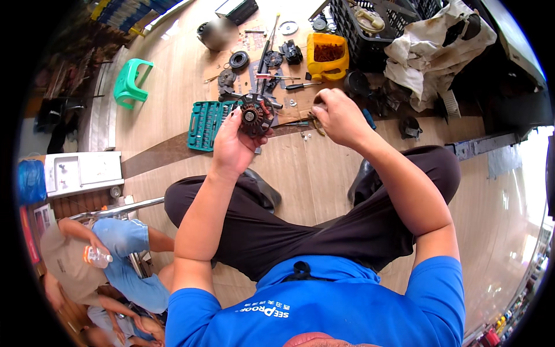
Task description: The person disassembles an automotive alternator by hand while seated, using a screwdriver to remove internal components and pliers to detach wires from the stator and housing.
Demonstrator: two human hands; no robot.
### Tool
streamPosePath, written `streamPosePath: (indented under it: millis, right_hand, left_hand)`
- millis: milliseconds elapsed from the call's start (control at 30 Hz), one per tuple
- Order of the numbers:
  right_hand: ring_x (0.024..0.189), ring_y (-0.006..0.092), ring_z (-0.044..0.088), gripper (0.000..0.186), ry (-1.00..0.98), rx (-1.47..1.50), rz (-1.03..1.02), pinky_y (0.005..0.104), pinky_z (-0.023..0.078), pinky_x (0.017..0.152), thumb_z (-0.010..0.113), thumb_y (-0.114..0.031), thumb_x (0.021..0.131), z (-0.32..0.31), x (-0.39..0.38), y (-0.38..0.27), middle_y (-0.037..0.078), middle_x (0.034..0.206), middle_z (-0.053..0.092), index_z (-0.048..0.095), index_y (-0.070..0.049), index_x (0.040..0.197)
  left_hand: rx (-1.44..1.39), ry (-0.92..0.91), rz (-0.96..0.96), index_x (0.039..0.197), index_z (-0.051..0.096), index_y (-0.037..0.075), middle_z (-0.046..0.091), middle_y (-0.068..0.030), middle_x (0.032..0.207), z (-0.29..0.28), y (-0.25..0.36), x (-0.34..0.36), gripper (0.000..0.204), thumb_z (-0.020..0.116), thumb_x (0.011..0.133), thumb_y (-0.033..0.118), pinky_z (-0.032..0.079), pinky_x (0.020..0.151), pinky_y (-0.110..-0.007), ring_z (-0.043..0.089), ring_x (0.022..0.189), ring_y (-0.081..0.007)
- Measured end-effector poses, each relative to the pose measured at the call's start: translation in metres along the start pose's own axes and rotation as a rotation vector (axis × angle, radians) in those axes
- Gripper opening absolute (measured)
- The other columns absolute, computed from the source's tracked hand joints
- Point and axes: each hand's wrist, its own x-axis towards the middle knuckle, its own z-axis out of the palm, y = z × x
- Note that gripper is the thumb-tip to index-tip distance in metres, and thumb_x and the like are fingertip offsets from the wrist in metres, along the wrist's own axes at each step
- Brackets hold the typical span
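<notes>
My left hand (233,146) grips a round black motor part with copper windings (251,115) by its edge, thumb on the left side, its hub turned up. Opposite it, my right hand (340,120) is closed with the fingertips pinched together. Something thin seems to stick out from the pinch, too small to name. Just below those fingers lies a tool with yellowish handles (319,128). Beside my left hand sits a green socket-set case (202,124), lid folded back. A black-handled screwdriver (298,86) rests on the cardboard (292,99) beyond my hands.
Farther off lie black rings (239,60), a small black block (292,52) and a cut-open yellow jug (328,56). A black crate (367,43) and a dirty white cloth (428,55) occupy the far right. A green stool (132,82) stands left; people sit at lower left, one holding a bottle (97,257).
</notes>
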Motion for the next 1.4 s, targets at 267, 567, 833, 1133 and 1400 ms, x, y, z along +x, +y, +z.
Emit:
streamPosePath:
  millis: [267, 567, 833, 1133, 1400]
  right_hand:
    - [0.067, 0.0126, 0.063, 0.042, -0.244, 0.727, 0.471, 0.0305, 0.050, 0.065, 0.058, -0.026, 0.098, -0.025, -0.017, -0.045, 0.008, 0.074, 0.063, 0.051, 0.004, 0.127]
    - [0.059, 0.0050, 0.044, 0.022, -0.529, 0.874, 0.286, 0.0226, 0.038, 0.054, 0.045, -0.012, 0.103, -0.007, -0.066, -0.083, -0.003, 0.066, 0.049, 0.061, -0.001, 0.113]
    - [0.060, 0.0062, 0.043, 0.028, -0.659, 0.992, 0.399, 0.0240, 0.039, 0.054, 0.041, -0.015, 0.105, 0.007, -0.090, -0.091, -0.002, 0.068, 0.048, 0.055, -0.002, 0.125]
    - [0.073, 0.0121, 0.060, 0.028, -0.660, 0.827, 0.117, 0.0287, 0.050, 0.069, 0.049, -0.020, 0.102, 0.007, -0.081, -0.064, 0.006, 0.081, 0.063, 0.061, 0.002, 0.115]
    - [0.073, 0.0103, 0.058, 0.028, -0.809, 0.895, 0.061, 0.0291, 0.049, 0.069, 0.053, -0.023, 0.101, -0.036, -0.064, -0.086, 0.007, 0.076, 0.062, 0.064, 0.000, 0.111]
  left_hand:
    - [-0.010, 0.094, 0.076, 0.120, 0.057, 0.005, 0.068, -0.0121, 0.108, -0.002, 0.004, -0.002, 0.039, 0.036, 0.105, 0.034, 0.053, 0.072, -0.034, 0.068, 0.089, -0.0250]
    - [0.024, 0.033, 0.185, 0.131, 0.052, 0.005, 0.064, -0.0120, 0.118, -0.009, -0.003, 0.003, 0.043, 0.041, 0.104, 0.037, 0.054, 0.082, -0.037, 0.066, 0.097, -0.0278]
    - [-0.170, 0.096, 0.197, 0.127, 0.053, 0.004, 0.064, -0.0139, 0.116, -0.004, 0.002, 0.002, 0.043, 0.037, 0.105, 0.037, 0.053, 0.083, -0.040, 0.064, 0.097, -0.0300]
    - [-0.238, 0.019, 0.131, 0.130, 0.053, 0.006, 0.064, -0.0156, 0.117, -0.010, 0.005, 0.002, 0.048, 0.033, 0.104, 0.041, 0.052, 0.077, -0.039, 0.065, 0.095, -0.0307]
    - [-0.267, -0.039, 0.098, 0.126, 0.057, 0.008, 0.067, -0.0149, 0.113, -0.009, 0.005, 0.000, 0.046, 0.034, 0.104, 0.041, 0.052, 0.072, -0.038, 0.066, 0.089, -0.0309]
